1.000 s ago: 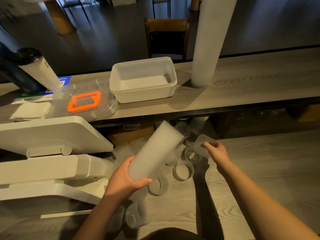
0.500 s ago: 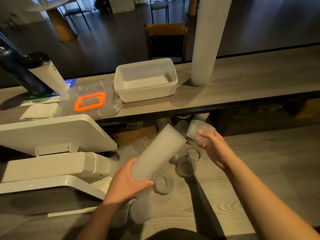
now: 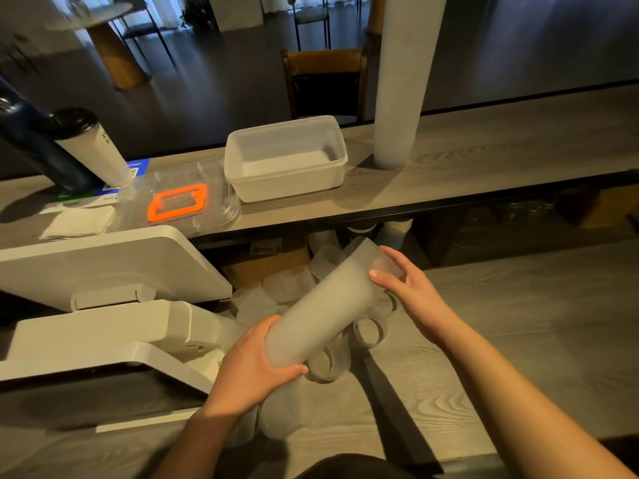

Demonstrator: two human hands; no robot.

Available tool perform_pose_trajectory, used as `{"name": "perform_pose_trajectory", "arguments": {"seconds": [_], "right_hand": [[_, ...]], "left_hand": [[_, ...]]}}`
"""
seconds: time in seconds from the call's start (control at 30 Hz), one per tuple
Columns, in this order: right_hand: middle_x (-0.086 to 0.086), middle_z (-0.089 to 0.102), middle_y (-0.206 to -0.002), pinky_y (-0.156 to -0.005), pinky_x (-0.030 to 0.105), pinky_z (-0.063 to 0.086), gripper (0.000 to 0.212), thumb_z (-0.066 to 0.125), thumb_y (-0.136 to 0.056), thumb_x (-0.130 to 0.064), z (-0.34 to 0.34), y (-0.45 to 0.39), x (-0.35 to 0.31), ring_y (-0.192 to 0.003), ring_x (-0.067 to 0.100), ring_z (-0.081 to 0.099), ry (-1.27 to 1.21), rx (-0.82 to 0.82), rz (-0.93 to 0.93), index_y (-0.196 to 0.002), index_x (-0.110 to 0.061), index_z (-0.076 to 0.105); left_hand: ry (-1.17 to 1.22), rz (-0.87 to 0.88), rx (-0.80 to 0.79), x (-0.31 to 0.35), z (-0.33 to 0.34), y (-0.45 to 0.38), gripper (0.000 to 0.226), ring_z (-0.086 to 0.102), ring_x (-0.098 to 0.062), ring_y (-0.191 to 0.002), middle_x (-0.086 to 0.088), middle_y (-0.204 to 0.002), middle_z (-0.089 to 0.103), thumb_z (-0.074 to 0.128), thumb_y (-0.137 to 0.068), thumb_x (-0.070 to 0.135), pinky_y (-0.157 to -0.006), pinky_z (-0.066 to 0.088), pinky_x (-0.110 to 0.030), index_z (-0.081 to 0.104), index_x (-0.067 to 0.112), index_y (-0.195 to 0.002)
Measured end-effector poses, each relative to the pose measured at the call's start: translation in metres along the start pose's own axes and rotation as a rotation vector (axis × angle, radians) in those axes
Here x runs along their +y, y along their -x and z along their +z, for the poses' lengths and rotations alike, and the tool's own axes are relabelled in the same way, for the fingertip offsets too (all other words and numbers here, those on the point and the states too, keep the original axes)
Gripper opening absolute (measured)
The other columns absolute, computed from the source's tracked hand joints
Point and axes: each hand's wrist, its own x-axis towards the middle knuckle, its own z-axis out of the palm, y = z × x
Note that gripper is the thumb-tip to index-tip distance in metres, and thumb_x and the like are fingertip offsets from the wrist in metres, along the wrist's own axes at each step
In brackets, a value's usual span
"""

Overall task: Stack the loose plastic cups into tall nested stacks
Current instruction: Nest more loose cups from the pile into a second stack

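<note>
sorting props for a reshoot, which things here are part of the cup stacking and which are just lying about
Part of the job:
- held stack of cups, left hand at its near end
- cup the right hand fits on top
- loose cups
- tall finished stack

Just lying about:
- white tub
- orange-framed lid
- black-lidded tumbler
- white terminal

Both forearms are bare from the wrists back to the picture's lower edge, with no sleeve showing on either. The left hand point(image 3: 254, 366) and right hand point(image 3: 413, 293) wear no gloves, rings, watch or bands. At the bottom centre a dark rounded bit of clothing point(image 3: 345, 468) shows; what garment it is cannot be told.
</note>
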Motion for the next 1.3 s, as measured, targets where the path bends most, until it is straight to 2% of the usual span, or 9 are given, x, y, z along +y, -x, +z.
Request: {"name": "perform_pose_trajectory", "arguments": {"seconds": [0.2, 0.3, 0.4, 0.53, 0.6, 0.73, 0.87, 1.1, 1.3], "right_hand": [[-0.011, 0.045, -0.145, -0.115, 0.039, 0.037, 0.077, 0.046, -0.085, -0.075, 0.012, 0.010, 0.003, -0.131, 0.009, 0.046, 0.010, -0.054, 0.028, -0.149, -0.033, 0.038], [-0.020, 0.045, -0.142, -0.109, 0.031, 0.036, 0.066, 0.034, -0.090, -0.072, 0.013, 0.014, 0.004, -0.131, 0.004, 0.043, -0.038, -0.078, 0.038, -0.146, -0.037, 0.040], [-0.013, 0.042, -0.148, -0.113, 0.036, 0.036, 0.072, 0.031, -0.091, -0.070, 0.007, 0.008, 0.008, -0.134, 0.008, 0.042, -0.075, 0.002, 0.057, -0.152, -0.032, 0.036], [-0.001, 0.053, -0.138, -0.106, 0.040, 0.045, 0.054, 0.047, -0.100, -0.050, -0.003, -0.007, 0.035, -0.124, 0.016, 0.052, 0.003, 0.276, 0.095, -0.146, -0.022, 0.043], [0.002, 0.056, -0.133, -0.102, 0.036, 0.046, 0.053, 0.058, -0.097, -0.042, -0.007, -0.013, 0.058, -0.119, 0.017, 0.054, 0.095, 0.319, 0.138, -0.143, -0.019, 0.046], [0.005, 0.060, -0.127, -0.095, 0.034, 0.053, 0.057, 0.069, -0.091, -0.029, -0.007, -0.019, 0.107, -0.106, 0.014, 0.059, 0.320, 0.187, 0.261, -0.142, -0.015, 0.047], [0.005, 0.053, -0.141, -0.099, 0.036, 0.052, 0.079, 0.081, -0.081, -0.032, -0.002, -0.019, 0.135, -0.125, 0.022, 0.055, 0.437, 0.115, 0.275, -0.147, -0.019, 0.041], [-0.002, 0.043, -0.147, -0.112, 0.042, 0.041, 0.099, 0.088, -0.068, -0.038, 0.010, -0.028, 0.149, -0.136, 0.019, 0.042, 0.697, -0.037, 0.152, -0.150, -0.023, 0.035], [0.000, 0.044, -0.145, -0.110, 0.037, 0.043, 0.087, 0.084, -0.075, -0.031, 0.015, -0.032, 0.152, -0.134, 0.019, 0.043, 0.812, -0.023, 0.119, -0.148, -0.023, 0.037]], "left_hand": [[0.032, 0.018, -0.009, 0.008, 0.005, -0.001, 0.092, 0.053, -0.001, -0.107, 0.023, -0.123, 0.051, 0.085, -0.056, 0.064, -0.081, 0.048, -0.020, 0.042, 0.042, -0.134], [0.055, 0.009, -0.022, 0.010, 0.006, 0.000, 0.089, 0.053, 0.001, -0.105, 0.024, -0.120, 0.050, 0.086, -0.056, 0.061, -0.078, 0.046, -0.017, 0.040, 0.044, -0.131], [0.107, -0.025, -0.025, 0.015, 0.010, 0.002, 0.084, 0.053, 0.003, -0.102, 0.026, -0.116, 0.050, 0.088, -0.057, 0.056, -0.072, 0.044, -0.014, 0.041, 0.045, -0.126], [0.185, -0.078, -0.001, 0.018, 0.017, 0.002, 0.080, 0.053, 0.001, -0.100, 0.025, -0.115, 0.049, 0.090, -0.061, 0.049, -0.067, 0.044, -0.014, 0.041, 0.042, -0.124], [0.192, -0.098, -0.002, 0.017, 0.018, 0.001, 0.081, 0.053, -0.001, -0.100, 0.024, -0.115, 0.049, 0.089, -0.061, 0.050, -0.068, 0.044, -0.015, 0.041, 0.040, -0.125], [0.188, -0.141, -0.005, 0.017, 0.018, 0.000, 0.081, 0.054, -0.002, -0.098, 0.017, -0.115, 0.051, 0.089, -0.062, 0.050, -0.067, 0.044, -0.014, 0.041, 0.038, -0.125], [0.217, -0.186, 0.013, 0.014, 0.017, 0.000, 0.082, 0.055, -0.004, -0.097, 0.012, -0.115, 0.052, 0.091, -0.061, 0.045, -0.067, 0.045, -0.015, 0.042, 0.035, -0.126], [0.294, -0.254, 0.020, 0.009, 0.014, 0.003, 0.082, 0.056, -0.004, -0.096, 0.014, -0.111, 0.054, 0.094, -0.059, 0.034, -0.066, 0.046, -0.017, 0.045, 0.032, -0.125], [0.295, -0.285, 0.013, 0.004, 0.009, 0.009, 0.082, 0.054, -0.003, -0.095, 0.012, -0.112, 0.053, 0.092, -0.062, 0.036, -0.066, 0.042, -0.013, 0.041, 0.037, -0.126]]}}
